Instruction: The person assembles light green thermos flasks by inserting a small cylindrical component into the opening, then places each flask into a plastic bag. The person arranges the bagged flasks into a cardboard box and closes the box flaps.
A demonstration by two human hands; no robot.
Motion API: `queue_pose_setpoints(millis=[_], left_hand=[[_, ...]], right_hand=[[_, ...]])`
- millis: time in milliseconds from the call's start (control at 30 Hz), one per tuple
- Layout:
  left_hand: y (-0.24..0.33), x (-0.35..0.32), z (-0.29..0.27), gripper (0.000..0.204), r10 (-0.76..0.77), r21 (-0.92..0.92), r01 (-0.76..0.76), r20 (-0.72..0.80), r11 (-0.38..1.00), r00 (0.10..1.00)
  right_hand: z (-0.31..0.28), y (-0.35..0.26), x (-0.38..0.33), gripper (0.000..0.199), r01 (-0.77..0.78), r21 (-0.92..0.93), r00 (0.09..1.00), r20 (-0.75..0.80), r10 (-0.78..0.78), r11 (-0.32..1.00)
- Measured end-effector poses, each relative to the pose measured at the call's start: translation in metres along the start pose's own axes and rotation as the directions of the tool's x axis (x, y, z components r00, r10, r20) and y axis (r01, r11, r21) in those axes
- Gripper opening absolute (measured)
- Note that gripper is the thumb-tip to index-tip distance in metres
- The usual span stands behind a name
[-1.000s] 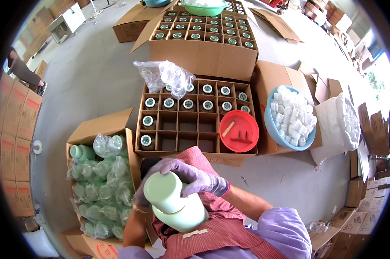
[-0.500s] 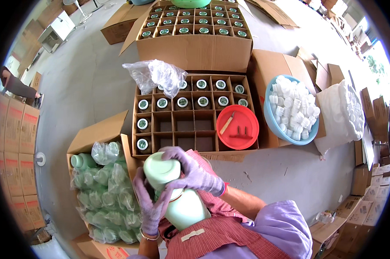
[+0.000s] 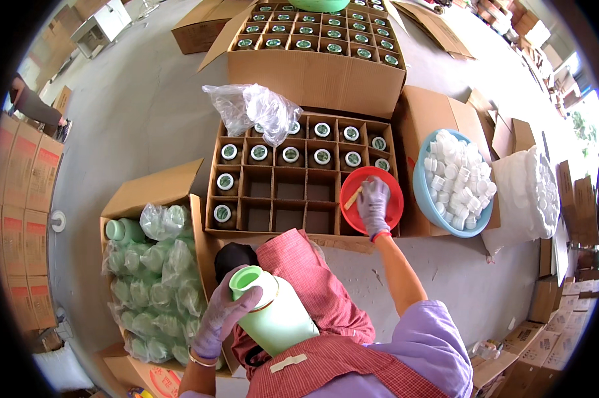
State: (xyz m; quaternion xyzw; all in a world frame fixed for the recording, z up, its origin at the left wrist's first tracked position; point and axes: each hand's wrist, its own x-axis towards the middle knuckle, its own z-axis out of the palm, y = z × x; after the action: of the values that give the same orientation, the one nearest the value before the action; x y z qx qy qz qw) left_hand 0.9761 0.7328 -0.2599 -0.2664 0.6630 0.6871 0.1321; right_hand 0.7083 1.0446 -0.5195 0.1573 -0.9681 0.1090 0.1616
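My gloved left hand (image 3: pixel 226 308) is wrapped around the neck of a pale green bottle (image 3: pixel 279 325). The bottle leans on my lap, its wide mouth uncovered and facing up. My gloved right hand (image 3: pixel 375 202) reaches down into a red bowl (image 3: pixel 394 202). Beside its fingers lies a knife with a light wooden handle (image 3: pixel 352 198). That hand covers the bowl's middle; its fingertips are hidden, so I cannot see what they hold. Under the bowl is a divided carton (image 3: pixel 279 233) with several white-rimmed jars (image 3: pixel 290 155) in its cells.
At the left, an open carton (image 3: pixel 150 186) holds bagged green bottles (image 3: pixel 160 292). A blue basin (image 3: pixel 424 199) of white caps (image 3: pixel 455 182) stands at the right, beside a white sack (image 3: pixel 522 199). Crumpled clear plastic (image 3: pixel 253 113) lies over the jars. Another filled carton (image 3: pixel 316 79) stands beyond.
My right hand has left the bottle and moved right into the red bowl. The green lid is off the bottle and out of sight. My left hand keeps hold of the bottle.
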Motion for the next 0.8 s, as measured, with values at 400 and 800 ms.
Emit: queue_pose_setpoints(millis=[400,800], left_hand=[[0.070,-0.070,-0.046,0.081,0.520,0.078,-0.522,0.040,0.850,0.853],[0.010,-0.020,-0.011,0.077,0.802,0.933,-0.332,0.092,0.137,0.590]], right_hand=[[0.066,-0.004,0.011,0.053,-0.736,0.192,0.649,0.473,0.596,0.649],[-0.235,-0.182,-0.065,0.031,0.176,0.931,0.878,-0.002,-0.478,0.319]])
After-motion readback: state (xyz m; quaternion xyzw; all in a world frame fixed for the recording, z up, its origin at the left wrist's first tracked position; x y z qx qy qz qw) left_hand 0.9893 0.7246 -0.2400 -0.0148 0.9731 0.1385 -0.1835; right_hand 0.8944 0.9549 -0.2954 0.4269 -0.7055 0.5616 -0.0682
